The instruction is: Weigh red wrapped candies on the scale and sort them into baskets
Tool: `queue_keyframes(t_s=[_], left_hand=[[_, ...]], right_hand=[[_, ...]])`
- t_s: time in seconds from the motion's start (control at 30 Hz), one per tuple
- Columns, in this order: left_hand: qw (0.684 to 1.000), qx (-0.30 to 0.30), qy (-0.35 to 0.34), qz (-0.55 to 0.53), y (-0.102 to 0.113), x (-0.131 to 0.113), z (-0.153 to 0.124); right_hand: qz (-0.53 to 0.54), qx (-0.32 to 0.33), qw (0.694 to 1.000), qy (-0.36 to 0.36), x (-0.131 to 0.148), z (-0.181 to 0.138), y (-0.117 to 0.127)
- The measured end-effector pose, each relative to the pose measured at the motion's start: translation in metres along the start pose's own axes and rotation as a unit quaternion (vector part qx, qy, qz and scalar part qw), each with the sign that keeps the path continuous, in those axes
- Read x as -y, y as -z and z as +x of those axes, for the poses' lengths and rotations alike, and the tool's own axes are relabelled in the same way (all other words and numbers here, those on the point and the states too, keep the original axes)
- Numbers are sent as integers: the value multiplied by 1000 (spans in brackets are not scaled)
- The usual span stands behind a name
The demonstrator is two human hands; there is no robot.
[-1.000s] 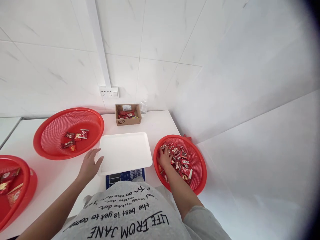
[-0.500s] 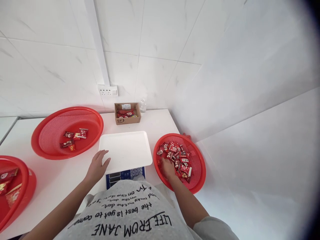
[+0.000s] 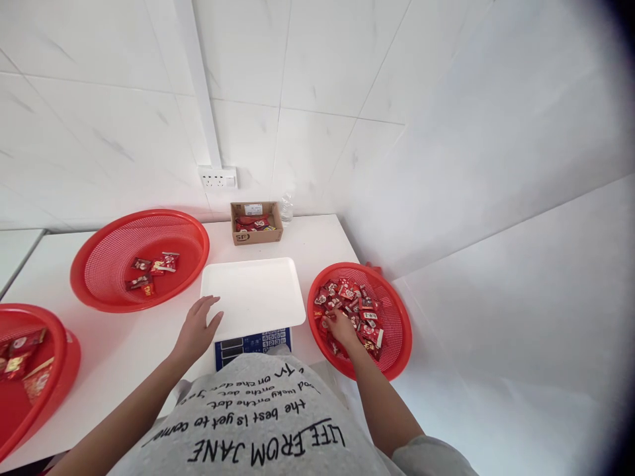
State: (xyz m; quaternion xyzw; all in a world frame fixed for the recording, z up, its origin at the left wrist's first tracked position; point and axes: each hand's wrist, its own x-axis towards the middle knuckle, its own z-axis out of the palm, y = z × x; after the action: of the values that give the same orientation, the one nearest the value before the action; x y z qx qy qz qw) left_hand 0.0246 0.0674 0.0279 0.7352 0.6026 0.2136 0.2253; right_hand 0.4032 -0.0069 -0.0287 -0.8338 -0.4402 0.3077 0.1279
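Note:
A white scale tray [image 3: 253,294] sits on a scale with a blue keypad [image 3: 253,342] in front of me. My left hand [image 3: 197,330] lies open, fingers spread, at the tray's left front corner. My right hand [image 3: 341,328] reaches into the red mesh basket [image 3: 397,311] on the right, which holds several red candy packets [image 3: 354,301]. Its fingers are curled among the packets; what they hold is hidden.
A larger red basket [image 3: 99,264] with a few packets [image 3: 151,270] stands at the left. Another red basket [image 3: 30,370] sits at the far left edge. A cardboard box [image 3: 255,223] and a clear bottle [image 3: 286,210] stand at the wall below a socket strip [image 3: 217,177].
My right hand pulled back from the basket's left rim toward its front and curled among the packets. My left hand slid a little right to the tray's corner.

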Motion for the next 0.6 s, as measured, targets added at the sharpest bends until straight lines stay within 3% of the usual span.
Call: queue_keyframes(t_s=[0.17,0.37,0.6], left_hand=[[1000,11,3,-4,-1,-2,-1],[1000,18,6,-12,-1,-3,-4],[999,34,-1,-11,-4,-3,-5]], right_hand=[[-71,36,997,-24,5,-12,-15],[-103,50,993,0,15,-14,-21],[52,99,994,-7,16,2,-22]])
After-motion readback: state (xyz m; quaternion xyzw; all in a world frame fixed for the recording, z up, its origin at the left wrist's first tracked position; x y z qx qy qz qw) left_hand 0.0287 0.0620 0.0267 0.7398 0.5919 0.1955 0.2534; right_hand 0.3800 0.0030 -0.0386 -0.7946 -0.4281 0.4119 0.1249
